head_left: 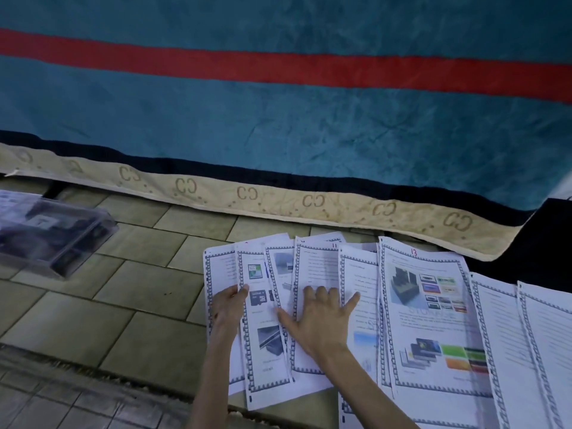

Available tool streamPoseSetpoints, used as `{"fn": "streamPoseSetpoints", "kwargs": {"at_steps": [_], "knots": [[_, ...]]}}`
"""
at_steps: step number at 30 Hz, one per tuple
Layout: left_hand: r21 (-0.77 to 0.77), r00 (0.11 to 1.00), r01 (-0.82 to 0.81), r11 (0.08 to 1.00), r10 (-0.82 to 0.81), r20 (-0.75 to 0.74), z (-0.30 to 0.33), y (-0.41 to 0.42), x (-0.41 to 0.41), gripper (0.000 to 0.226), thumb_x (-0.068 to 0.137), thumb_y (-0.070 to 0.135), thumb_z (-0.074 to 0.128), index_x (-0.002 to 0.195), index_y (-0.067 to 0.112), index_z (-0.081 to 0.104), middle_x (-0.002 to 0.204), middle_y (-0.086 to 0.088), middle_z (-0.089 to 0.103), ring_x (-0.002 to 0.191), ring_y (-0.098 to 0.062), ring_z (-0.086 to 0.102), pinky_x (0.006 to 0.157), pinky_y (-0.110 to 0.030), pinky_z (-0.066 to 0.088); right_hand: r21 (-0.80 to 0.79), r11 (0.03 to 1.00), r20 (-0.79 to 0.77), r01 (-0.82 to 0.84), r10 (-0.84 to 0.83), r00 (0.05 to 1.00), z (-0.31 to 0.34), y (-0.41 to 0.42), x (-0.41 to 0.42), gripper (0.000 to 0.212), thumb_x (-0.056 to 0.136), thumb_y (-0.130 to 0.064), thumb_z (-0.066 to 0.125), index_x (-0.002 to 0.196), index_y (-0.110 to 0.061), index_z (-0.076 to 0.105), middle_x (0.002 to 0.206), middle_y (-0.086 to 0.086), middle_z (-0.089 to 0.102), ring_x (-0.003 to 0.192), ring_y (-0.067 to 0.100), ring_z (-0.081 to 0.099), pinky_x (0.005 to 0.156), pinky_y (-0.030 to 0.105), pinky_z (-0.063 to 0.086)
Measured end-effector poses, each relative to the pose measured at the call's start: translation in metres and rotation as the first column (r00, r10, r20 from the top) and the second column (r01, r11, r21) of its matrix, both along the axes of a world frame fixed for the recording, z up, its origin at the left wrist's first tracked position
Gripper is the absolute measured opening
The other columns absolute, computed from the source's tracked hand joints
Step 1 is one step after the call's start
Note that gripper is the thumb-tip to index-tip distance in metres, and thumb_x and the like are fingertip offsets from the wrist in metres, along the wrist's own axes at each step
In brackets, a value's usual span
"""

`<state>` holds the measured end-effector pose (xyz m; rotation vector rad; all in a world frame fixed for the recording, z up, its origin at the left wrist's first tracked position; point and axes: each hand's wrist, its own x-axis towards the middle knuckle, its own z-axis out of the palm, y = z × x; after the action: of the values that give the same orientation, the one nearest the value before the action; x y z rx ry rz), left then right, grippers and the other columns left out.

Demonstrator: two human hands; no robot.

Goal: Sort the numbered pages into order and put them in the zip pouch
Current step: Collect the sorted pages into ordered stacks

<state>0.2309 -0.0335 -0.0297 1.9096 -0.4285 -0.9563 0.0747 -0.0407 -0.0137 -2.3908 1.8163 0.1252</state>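
Several white printed pages with patterned borders lie fanned out on the tiled floor. The page marked 13 (pixel 433 320) shows colour pictures. A page marked 11 (pixel 315 267) lies left of it. My left hand (pixel 230 305) pinches the edge of a page with memory-card pictures (pixel 261 335). My right hand (pixel 322 317) lies flat with fingers spread on the overlapping pages. Two more pages (pixel 526 351) lie at the far right. A clear zip pouch (pixel 46 233) with dark contents rests on the floor at the left.
A teal blanket (pixel 278 119) with a red stripe and a beige patterned hem hangs down behind the pages. Beige floor tiles (pixel 139 289) separate the pouch from the pages. A darker ridged strip (pixel 62 382) runs along the lower left.
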Motion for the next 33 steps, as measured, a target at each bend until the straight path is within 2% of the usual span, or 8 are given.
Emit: {"fn": "streamPoseSetpoints", "kwargs": {"at_steps": [4, 9, 12, 15, 24, 28, 30, 33], "knots": [[0.007, 1.0, 0.015, 1.0, -0.015, 0.015, -0.009, -0.001, 0.002, 0.035, 0.087, 0.025, 0.064, 0.11, 0.0, 0.066, 0.116, -0.018, 0.066, 0.108, -0.034, 0.061, 0.096, -0.047, 0.048, 0.088, 0.995, -0.059, 0.048, -0.043, 0.997, 0.001, 0.006, 0.017, 0.064, 0.093, -0.053, 0.029, 0.143, -0.014, 0.02, 0.137, 0.016, 0.041, 0.128, 0.036, 0.036, 0.105, 0.069, 0.006], [0.02, 0.998, 0.018, 1.0, -0.019, 0.064, 0.002, -0.001, 0.001, 0.019, 0.087, 0.017, 0.063, 0.099, 0.004, 0.067, 0.111, -0.019, 0.067, 0.101, -0.034, 0.063, 0.092, -0.044, 0.05, 0.022, 0.999, 0.014, 0.04, -0.041, 0.999, 0.006, 0.002, 0.008, 0.029, 0.093, -0.012, 0.037, 0.117, -0.012, 0.053, 0.111, 0.008, 0.065, 0.109, 0.026, 0.059, 0.113, 0.056, 0.017], [0.003, 0.997, 0.022, 1.0, -0.022, 0.071, 0.006, 0.0, -0.001, 0.031, 0.087, 0.012, 0.062, 0.114, -0.002, 0.062, 0.111, -0.011, 0.064, 0.104, -0.03, 0.06, 0.087, -0.034, 0.048, 0.037, 0.992, 0.244, 0.124, -0.13, 0.961, 0.014, -0.004, -0.006, 0.026, 0.093, -0.009, 0.036, 0.111, -0.01, 0.055, 0.105, 0.008, 0.067, 0.095, 0.025, 0.064, 0.08, 0.029, 0.045], [-0.008, 0.998, 0.036, 0.999, -0.036, 0.057, 0.007, 0.001, -0.003, 0.025, 0.087, 0.008, 0.062, 0.11, -0.002, 0.064, 0.107, -0.013, 0.066, 0.087, -0.022, 0.056, 0.077, -0.027, 0.041, 0.074, 0.96, 0.473, 0.27, -0.272, 0.838, 0.021, -0.016, -0.028, 0.022, 0.091, -0.012, 0.045, 0.106, -0.011, 0.061, 0.095, 0.008, 0.07, 0.08, 0.023, 0.066, 0.068, 0.03, 0.053], [-0.013, 0.998, 0.066, 0.998, -0.065, 0.014, 0.015, -0.001, -0.007, 0.026, 0.089, 0.011, 0.059, 0.112, -0.001, 0.064, 0.113, -0.017, 0.066, 0.085, -0.02, 0.056, 0.077, -0.026, 0.044, 0.23, 0.932, 0.78, 0.281, -0.349, 0.52, 0.028, -0.035, -0.068, 0.018, 0.075, -0.016, 0.077, 0.067, -0.014, 0.062, 0.064, -0.004, 0.063, 0.06, 0.009, 0.058, 0.049, 0.01, 0.041], [-0.036, 0.994, 0.11, 0.993, -0.11, -0.004, 0.012, -0.004, -0.005, 0.03, 0.088, 0.019, 0.061, 0.115, 0.005, 0.063, 0.117, -0.014, 0.066, 0.103, -0.03, 0.062, 0.096, -0.041, 0.049, 0.172, 0.981, 0.699, -0.092, -0.056, 0.713, 0.02, -0.018, -0.041, 0.032, 0.092, -0.04, 0.052, 0.109, -0.017, 0.065, 0.114, 0.004, 0.066, 0.098, 0.011, 0.06, 0.084, 0.01, 0.042], [-0.037, 0.991, 0.117, 0.992, -0.113, 0.077, 0.013, -0.009, -0.004, 0.025, 0.089, 0.021, 0.059, 0.11, 0.008, 0.066, 0.112, -0.014, 0.068, 0.104, -0.032, 0.062, 0.095, -0.046, 0.049, 0.098, 0.954, 0.483, -0.283, 0.203, 0.852, 0.004, -0.01, -0.029, 0.065, 0.087, -0.064, 0.023, 0.139, -0.03, 0.041, 0.15, -0.001, 0.034, 0.139, 0.018, 0.028, 0.114, 0.032, 0.017], [-0.035, 0.96, 0.116, 0.993, -0.103, 0.26, 0.034, -0.012, -0.001, 0.026, 0.093, 0.017, 0.053, 0.109, 0.003, 0.067, 0.098, -0.019, 0.07, 0.091, -0.034, 0.065, 0.084, -0.042, 0.053, 0.091, 0.927, 0.281, -0.364, 0.327, 0.902, -0.027, -0.002, -0.019, 0.074, 0.081, -0.069, -0.001, 0.147, -0.039, 0.009, 0.158, -0.008, 0.005, 0.146, 0.018, -0.006, 0.117, 0.042, -0.01]]}}
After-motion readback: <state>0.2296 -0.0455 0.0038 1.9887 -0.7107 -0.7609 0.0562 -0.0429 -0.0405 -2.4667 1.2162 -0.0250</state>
